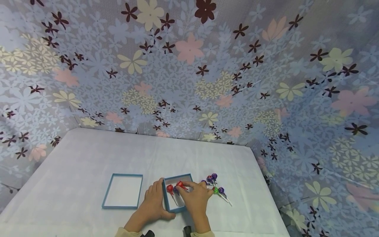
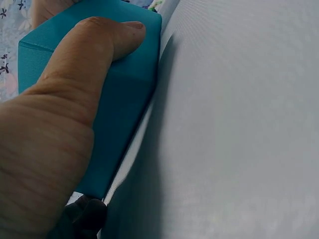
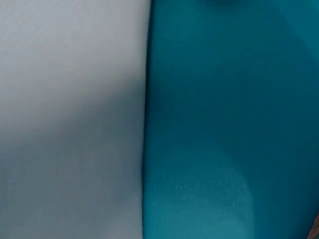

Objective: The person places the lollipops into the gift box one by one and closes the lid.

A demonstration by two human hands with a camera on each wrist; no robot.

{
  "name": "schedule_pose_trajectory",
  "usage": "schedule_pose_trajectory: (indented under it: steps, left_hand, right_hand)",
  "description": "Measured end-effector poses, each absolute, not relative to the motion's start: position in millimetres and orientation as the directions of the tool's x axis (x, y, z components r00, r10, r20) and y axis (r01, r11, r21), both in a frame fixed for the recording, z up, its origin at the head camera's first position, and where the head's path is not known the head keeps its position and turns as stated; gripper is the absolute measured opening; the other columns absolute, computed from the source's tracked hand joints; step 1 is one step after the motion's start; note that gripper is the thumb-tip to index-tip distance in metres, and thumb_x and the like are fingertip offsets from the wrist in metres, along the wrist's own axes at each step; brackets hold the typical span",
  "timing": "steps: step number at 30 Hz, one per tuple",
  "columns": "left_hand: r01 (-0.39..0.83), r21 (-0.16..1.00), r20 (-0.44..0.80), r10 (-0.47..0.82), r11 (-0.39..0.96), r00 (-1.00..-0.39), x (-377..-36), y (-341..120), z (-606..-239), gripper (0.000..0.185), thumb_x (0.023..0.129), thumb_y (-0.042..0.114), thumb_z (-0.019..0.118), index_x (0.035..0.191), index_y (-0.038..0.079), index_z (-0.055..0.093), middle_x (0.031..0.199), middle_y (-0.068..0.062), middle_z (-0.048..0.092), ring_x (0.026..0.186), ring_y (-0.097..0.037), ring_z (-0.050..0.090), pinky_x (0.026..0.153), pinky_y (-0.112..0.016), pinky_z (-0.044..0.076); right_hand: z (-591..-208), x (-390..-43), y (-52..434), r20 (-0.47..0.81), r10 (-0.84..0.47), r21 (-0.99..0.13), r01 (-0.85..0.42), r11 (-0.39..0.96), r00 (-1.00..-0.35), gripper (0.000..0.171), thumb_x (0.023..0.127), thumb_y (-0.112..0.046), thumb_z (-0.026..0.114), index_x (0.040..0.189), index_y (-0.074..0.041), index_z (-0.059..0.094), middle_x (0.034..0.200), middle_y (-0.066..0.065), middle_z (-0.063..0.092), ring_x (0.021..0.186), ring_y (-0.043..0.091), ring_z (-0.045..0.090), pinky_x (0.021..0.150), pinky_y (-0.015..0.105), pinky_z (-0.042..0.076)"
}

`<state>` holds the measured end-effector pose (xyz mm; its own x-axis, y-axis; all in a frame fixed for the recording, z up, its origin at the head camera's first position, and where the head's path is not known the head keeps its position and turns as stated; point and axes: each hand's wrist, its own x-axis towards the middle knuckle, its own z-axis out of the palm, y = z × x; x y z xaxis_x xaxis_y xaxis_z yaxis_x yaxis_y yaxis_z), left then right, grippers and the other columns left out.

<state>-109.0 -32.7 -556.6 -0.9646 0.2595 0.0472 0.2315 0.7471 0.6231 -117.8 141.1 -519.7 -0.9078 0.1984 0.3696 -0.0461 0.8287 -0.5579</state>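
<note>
A blue open-topped box with a white inside stands on the table. My left hand grips its near left corner, fingers along the left side; the left wrist view shows the thumb pressed on the blue outer wall. Over the box, my right hand pinches a red lollipop between thumb and forefinger, its stick hidden. Inside lie another red lollipop and a purple one, partly covered by the hand. Only the box wall fills most of the right wrist view.
Left of the box lies a blue-rimmed lid, white inside facing up. Several lollipops are on the cloth to the right, among them a purple one and a green one. A flowered curtain hangs behind the white-covered table.
</note>
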Motion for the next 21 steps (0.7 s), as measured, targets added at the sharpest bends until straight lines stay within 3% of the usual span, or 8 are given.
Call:
schedule_pose_trajectory:
  steps: [6,21]
  left_hand:
    - [0.238,0.621,0.055,0.262,0.747,-0.964,-109,-33,-557,0.145,0.045,0.067,0.092,0.150,-0.007,0.024,0.142,-0.027,0.041,0.124,-0.041,0.043,0.102,-0.059,0.039]
    - [0.243,0.621,0.055,0.268,0.745,-0.962,-108,-33,-557,0.145,0.045,0.067,0.092,0.149,-0.007,0.024,0.140,-0.025,0.042,0.121,-0.039,0.044,0.101,-0.058,0.039]
  right_hand:
    - [-517,-118,139,0.394,0.182,-0.507,-0.048,0.861,-0.901,0.025,0.066,-0.043,0.092,0.085,-0.028,0.084,0.063,-0.008,0.068,0.074,0.015,0.046,0.078,0.052,0.024]
    - [-515,-121,130,0.287,0.217,-0.439,0.073,0.896,-0.933,0.024,0.067,-0.044,0.090,0.083,-0.028,0.083,0.064,-0.005,0.066,0.076,0.019,0.047,0.075,0.049,0.026]
